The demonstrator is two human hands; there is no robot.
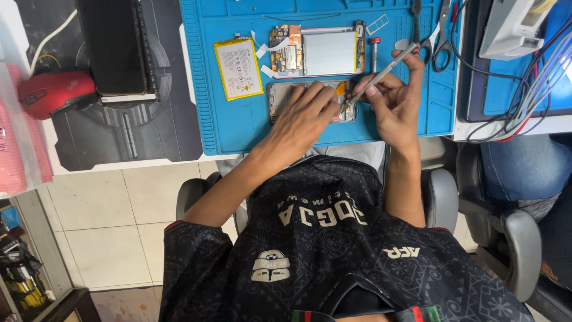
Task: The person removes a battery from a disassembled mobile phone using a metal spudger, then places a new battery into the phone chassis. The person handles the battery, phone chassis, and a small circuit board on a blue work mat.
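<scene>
Where the blue mat (238,128) meets the desk edge nearest us, we list our two hands first. Left hand (304,116): laid flat over the phone frame (280,95), fingers pressing it to the mat, closed on nothing else. Right hand (396,101): just right of the frame, fingers pinched tight round a thin metal tool (384,70), its tip touching the frame's right end beside an orange patch (340,88).

Further up the mat from the frame: a battery (238,67), white-faced with yellow edges, up and to the left; a phone body (316,50) with bare circuit board and grey plate, directly above; a small red-capped cylinder (374,50) upright just right of that body; scissors (442,39) at the mat's upper right corner.

Off the mat to the left: a black tablet (116,48) and a red mouse (50,92). Off the mat to the right: a tangle of cables (524,98) and a grey box (515,27).
</scene>
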